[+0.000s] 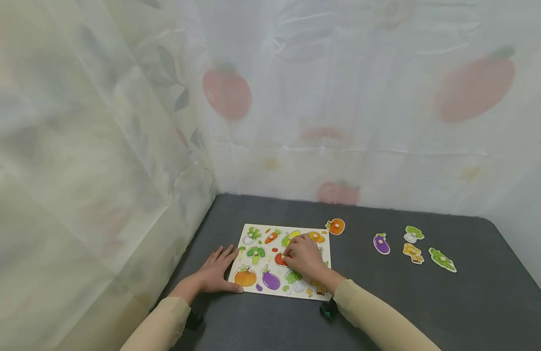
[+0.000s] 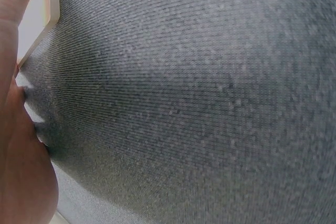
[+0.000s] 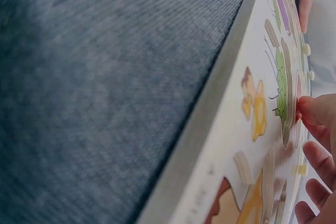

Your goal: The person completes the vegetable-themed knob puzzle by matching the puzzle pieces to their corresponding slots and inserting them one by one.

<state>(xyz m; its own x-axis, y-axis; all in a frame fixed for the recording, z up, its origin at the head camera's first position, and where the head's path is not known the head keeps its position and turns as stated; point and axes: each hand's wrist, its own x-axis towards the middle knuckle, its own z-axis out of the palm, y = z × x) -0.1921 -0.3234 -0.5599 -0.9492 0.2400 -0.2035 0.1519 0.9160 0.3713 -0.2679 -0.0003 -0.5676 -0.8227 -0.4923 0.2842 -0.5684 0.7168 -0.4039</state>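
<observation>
A white vegetable puzzle board (image 1: 270, 246) lies flat in front of me. My right hand (image 1: 304, 254) reaches over its middle, thumb and index finger pinching the red tomato piece (image 1: 279, 260) at its slot. In the right wrist view the pinching fingertips (image 3: 310, 109) are right at the board's surface, the other fingers loosely bent. Along the board's left edge rests my left hand (image 1: 218, 273), fingers spread and its thumb at the near left corner. The left wrist view shows that thumb (image 2: 13, 14) over the board's corner (image 2: 44, 11).
Right of the board lie loose pieces: a pumpkin (image 1: 336, 226) touching the far right corner, an eggplant (image 1: 381, 243), a leafy cabbage (image 1: 413, 234), mushrooms (image 1: 413, 253) and a green pod (image 1: 442, 260). Knobbed broccoli (image 1: 256, 254) and carrot (image 1: 272, 237) pieces sit in the board. Printed curtains surround the dark table (image 1: 481, 312).
</observation>
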